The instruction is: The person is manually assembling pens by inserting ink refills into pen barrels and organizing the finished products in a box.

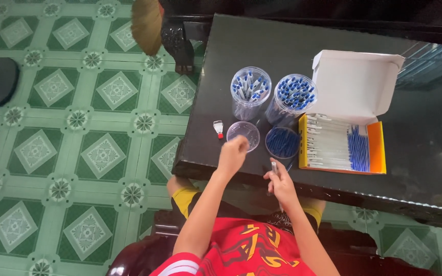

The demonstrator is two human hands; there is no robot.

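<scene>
**Pens in jars on a dark table**

A person in a red shirt sits at the near edge of a dark, glossy table (333, 36), both arms stretched forward. The left hand (233, 152) is closed into a loose fist right at the rim of a clear plastic jar (243, 135) that looks empty; the hand is blurred, so I cannot tell whether it grips anything. The right hand (281, 185) is curled around a slim pen (274, 168), which points up and away from the body, just below a round container of blue caps (282, 142). The two hands are apart, with the edge of the table between them.

Behind these stand two taller clear jars: the left jar (250, 92) holds white pens with blue ends, and the right jar (292, 97) is packed with blue tips. To the right lies an open yellow-and-orange box (377, 148), its white lid folded back, with white pens laid in rows inside. A small white object with a red end (218, 128) lies left of the empty jar. The floor (78, 128) is green patterned tile.
</scene>
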